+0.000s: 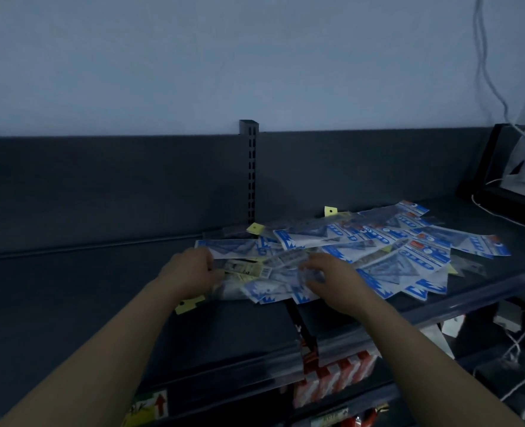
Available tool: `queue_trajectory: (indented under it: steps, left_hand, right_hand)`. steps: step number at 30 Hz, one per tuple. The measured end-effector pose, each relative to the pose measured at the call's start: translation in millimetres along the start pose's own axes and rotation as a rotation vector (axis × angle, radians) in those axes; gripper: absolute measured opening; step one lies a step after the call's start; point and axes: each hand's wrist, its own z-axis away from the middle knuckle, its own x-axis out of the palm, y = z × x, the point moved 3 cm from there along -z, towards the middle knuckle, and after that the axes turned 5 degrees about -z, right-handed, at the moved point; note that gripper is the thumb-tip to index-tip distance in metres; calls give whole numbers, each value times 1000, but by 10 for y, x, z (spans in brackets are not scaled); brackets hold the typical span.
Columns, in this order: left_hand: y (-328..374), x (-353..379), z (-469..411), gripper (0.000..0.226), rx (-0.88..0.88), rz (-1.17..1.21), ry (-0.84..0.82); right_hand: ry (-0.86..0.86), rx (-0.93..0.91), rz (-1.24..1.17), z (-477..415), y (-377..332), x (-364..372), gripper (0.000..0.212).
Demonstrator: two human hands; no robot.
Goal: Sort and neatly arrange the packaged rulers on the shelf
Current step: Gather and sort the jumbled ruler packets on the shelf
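A loose heap of packaged rulers (378, 241), clear bags with blue-and-white headers, lies spread across the dark top shelf (70, 288), from the middle toward the right. Some packs have yellow header tabs (330, 211). My left hand (190, 269) rests on the heap's left end, its fingers pinching a pack with a yellow label (242, 268). My right hand (326, 278) lies on the front of the heap, fingers curled over a clear pack (289, 260); whether it grips it is unclear. A yellow tab (189, 304) sticks out below my left wrist.
A slotted upright post (250, 171) rises at the back middle. A black box with white cables (507, 186) stands at the far right. Red-and-white boxes (335, 377) sit on the shelf below. The shelf's left half is bare.
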Motion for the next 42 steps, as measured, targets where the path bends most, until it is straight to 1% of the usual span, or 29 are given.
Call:
queue_trajectory:
  steps: [2,3,4,6,8,10,12,14,17,22,24,27,30,32,34,36,38,39,42]
  left_hand:
    - [-2,31,30,52,41,79,-78]
    - [7,37,39,61,52,78,-110]
    - [12,40,41,62,64,42,-122]
    - [20,38,36,48,68,-2,-113]
    - [40,28,56,40,62,5,-121]
    - [66,19,78,35,60,44,-145]
    - [74,12,102,28,65,102,-153]
    - [46,0,115,26,69,148,-135]
    - [-43,-1,126,24,59,210,-84]
    - [-196,5,134,26,46,322,-9]
    - [-236,6,165,26,45,354,34]
    - [-286,-2,236,25,28,366,96]
    - [-384,-7,295,24,-16,317,96]
    - [-485,-16,327,27,-69,324,75]
    - [-586,-29,367,27,-94,349,66]
    - [-662,-52,422,27,-110,439,91]
    - [-728,-92,483,29,-136,570,159]
    - [-753,-120,514,31,-151,634,195]
    - [-806,-195,599,36,-202,801,274]
  right_hand:
    - [6,-9,-41,-23,-44,29,33]
    - [4,-21,-46,-24,-65,43,32]
    - [-1,-34,-44,-29,-75,57,30]
    - [-25,-50,-30,-43,-72,91,28]
    - [-61,-54,-3,-64,-71,112,28]
    - [-75,-61,10,-113,-84,116,33]
    - [-98,-81,29,-179,-135,119,43]
    - [-156,-79,26,-244,-195,135,51]
    - [-236,-65,60,-320,-236,187,55]
    - [-265,-105,78,-348,-342,232,63]
    - [-284,-102,83,-345,-368,272,60]
    - [-280,-76,77,-382,-353,339,46]
    - [-285,-129,82,-430,-385,413,34]
    - [-307,-144,57,-444,-449,446,33]
    - [-330,-133,27,-452,-509,464,37]
    - [-359,-139,11,-455,-561,494,42]
    - [-387,-174,20,-449,-628,529,44]
    - [-393,-191,33,-449,-668,549,42]
    - [-374,-231,71,-477,-783,610,23]
